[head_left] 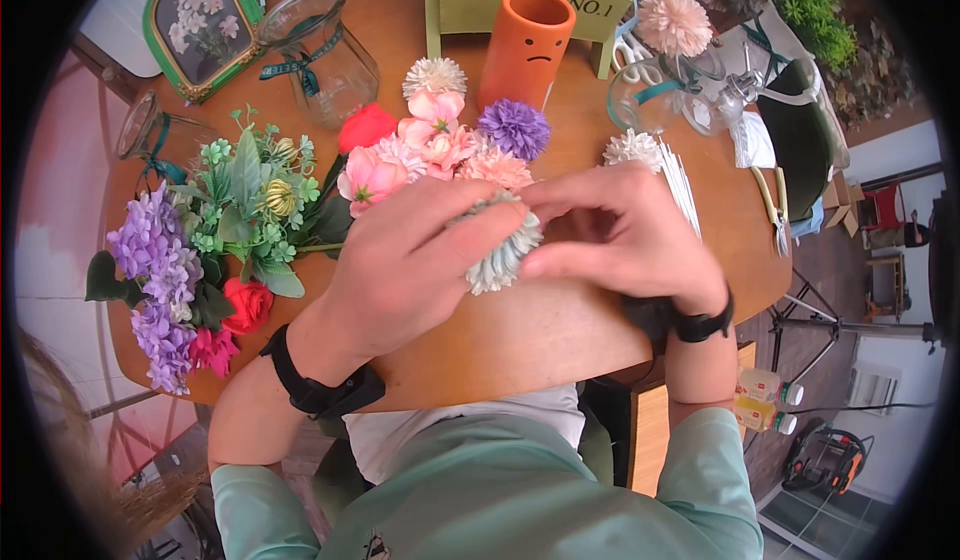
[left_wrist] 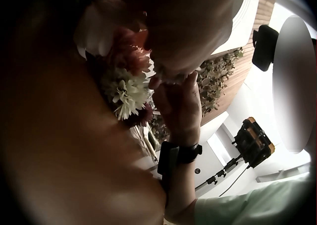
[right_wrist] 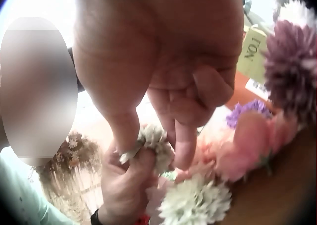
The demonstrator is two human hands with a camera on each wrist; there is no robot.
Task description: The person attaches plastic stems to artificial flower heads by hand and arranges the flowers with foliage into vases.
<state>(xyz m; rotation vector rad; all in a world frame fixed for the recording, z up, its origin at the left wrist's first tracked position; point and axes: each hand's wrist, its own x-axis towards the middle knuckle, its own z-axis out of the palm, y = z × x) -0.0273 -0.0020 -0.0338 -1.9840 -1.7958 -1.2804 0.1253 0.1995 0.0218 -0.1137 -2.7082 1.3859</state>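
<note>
A pale blue-white pompom flower [head_left: 503, 252] is held over the near middle of the table. My left hand [head_left: 405, 260] grips it from the left, its fingers lying across the top of the bloom. From the other side my right hand [head_left: 635, 225] pinches its petals, thumb and forefinger at the right edge. The right wrist view shows the same pompom flower [right_wrist: 154, 140] between both hands, with the right thumb on its petals. Any stem is hidden by the fingers. Just beyond the hands lie pink flowers [head_left: 440, 145] and a purple pompom flower [head_left: 514, 130].
Purple hydrangea-like blooms [head_left: 160, 270] and greenery [head_left: 245, 200] lie at left. An orange vase with a frowning face [head_left: 527, 55], a glass jar [head_left: 325, 70] and a framed flower picture [head_left: 205, 25] stand behind. White sticks [head_left: 680, 185] and pliers [head_left: 775, 210] lie at right.
</note>
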